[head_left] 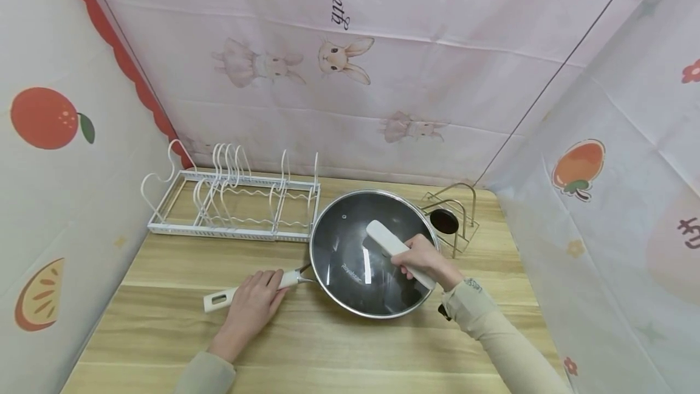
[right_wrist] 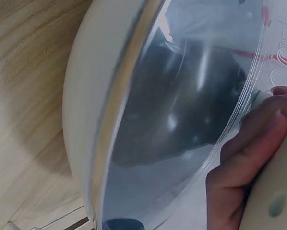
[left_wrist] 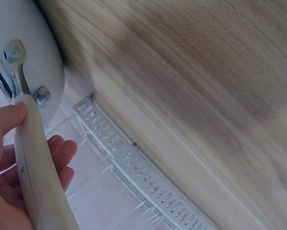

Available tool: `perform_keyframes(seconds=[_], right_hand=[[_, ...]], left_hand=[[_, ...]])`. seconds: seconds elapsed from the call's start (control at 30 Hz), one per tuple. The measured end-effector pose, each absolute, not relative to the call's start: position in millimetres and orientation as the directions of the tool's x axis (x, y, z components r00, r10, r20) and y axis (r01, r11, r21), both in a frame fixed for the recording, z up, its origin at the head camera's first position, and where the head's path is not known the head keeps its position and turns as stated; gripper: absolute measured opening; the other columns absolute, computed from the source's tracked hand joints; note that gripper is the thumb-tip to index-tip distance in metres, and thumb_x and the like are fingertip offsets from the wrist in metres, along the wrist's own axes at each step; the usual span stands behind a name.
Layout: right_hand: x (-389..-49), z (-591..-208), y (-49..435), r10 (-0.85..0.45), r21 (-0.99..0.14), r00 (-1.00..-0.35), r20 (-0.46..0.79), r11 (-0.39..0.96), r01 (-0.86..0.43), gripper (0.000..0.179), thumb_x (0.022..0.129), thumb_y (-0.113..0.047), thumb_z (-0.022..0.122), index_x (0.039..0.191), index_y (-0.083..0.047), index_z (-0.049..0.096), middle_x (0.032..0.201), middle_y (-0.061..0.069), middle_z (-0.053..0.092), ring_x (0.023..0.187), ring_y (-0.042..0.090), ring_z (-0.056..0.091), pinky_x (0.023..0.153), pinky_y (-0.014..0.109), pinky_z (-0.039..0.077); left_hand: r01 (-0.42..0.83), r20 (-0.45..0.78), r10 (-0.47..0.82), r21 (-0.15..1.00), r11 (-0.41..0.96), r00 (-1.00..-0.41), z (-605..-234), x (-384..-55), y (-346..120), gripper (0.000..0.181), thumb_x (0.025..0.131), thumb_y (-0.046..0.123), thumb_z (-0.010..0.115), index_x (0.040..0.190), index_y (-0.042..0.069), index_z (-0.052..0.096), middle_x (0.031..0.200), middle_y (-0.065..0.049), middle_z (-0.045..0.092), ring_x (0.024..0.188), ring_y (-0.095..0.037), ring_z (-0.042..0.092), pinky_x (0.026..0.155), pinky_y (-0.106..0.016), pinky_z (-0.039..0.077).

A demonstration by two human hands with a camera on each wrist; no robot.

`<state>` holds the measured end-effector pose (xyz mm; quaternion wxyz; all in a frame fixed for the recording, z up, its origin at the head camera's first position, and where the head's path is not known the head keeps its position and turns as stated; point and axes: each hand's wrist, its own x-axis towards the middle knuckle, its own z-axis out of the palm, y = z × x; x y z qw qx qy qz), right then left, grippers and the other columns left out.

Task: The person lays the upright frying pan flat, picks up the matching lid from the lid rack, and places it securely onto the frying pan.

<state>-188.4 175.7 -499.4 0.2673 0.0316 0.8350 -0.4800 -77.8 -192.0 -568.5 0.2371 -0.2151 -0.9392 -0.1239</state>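
Note:
A cream-coloured wok [right_wrist: 76,110] sits on the wooden table, covered by a dark see-through glass lid [head_left: 344,242] with a metal rim. My left hand [head_left: 253,298] grips the wok's long cream handle [left_wrist: 40,167], thumb along the top and fingers curled underneath. At the lid's middle stands a long white bar-shaped handle [head_left: 384,238]; the fingers of my right hand [head_left: 423,258] are wrapped round it. In the right wrist view the lid [right_wrist: 182,100] rests along the wok's rim, and the right hand [right_wrist: 244,163] partly hides the lid handle.
Behind the left hand, a white metal rack [head_left: 229,233] with upright wire dividers stands by the back wall. At the back right is a gold wire stand [head_left: 465,237] holding a small dark round dish [head_left: 444,221]. Printed cloth walls enclose the table [head_left: 328,357] at the back and sides.

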Motion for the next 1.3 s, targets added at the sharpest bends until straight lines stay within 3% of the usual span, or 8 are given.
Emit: perform_keyframes(seconds=[0.53, 1.13, 1.3], right_hand=[[-187.8, -506.2, 172.6, -0.172, -0.731, -0.902, -0.395, 0.653, 0.196, 0.012, 0.073, -0.012, 0.074, 0.074, -0.002, 0.067, 0.055, 0.008, 0.062, 0.039, 0.013, 0.053, 0.039, 0.025, 0.048], [-182.6, -505.0, 169.7, -0.086, -0.692, -0.941, -0.327, 0.699, 0.177, 0.014, 0.07, -0.017, 0.076, 0.075, -0.008, 0.068, 0.058, 0.004, 0.065, 0.044, 0.014, 0.058, 0.043, 0.026, 0.049], [-181.4, -508.2, 167.3, -0.059, -0.564, -0.982, -0.178, 0.824, 0.053, 0.026, 0.068, -0.032, 0.08, 0.077, -0.011, 0.067, 0.064, 0.002, 0.064, 0.053, 0.017, 0.057, 0.048, 0.029, 0.046]], left_hand=[[0.477, 0.538, 0.34, 0.135, 0.868, -0.771, -569.6, -77.3, -190.9, 0.042, 0.076, 0.018, 0.085, 0.106, -0.005, 0.067, 0.092, -0.016, 0.07, 0.075, -0.03, 0.066, 0.064, -0.042, 0.057], [0.454, 0.552, 0.311, 0.14, 0.88, -0.773, -568.4, -76.9, -187.8, 0.041, 0.075, 0.018, 0.086, 0.104, -0.004, 0.068, 0.087, -0.015, 0.069, 0.071, -0.03, 0.065, 0.061, -0.042, 0.056], [0.453, 0.549, 0.314, 0.134, 0.882, -0.774, -567.6, -77.5, -188.5, 0.041, 0.075, 0.019, 0.086, 0.104, -0.004, 0.067, 0.087, -0.016, 0.069, 0.071, -0.03, 0.065, 0.06, -0.041, 0.056]])
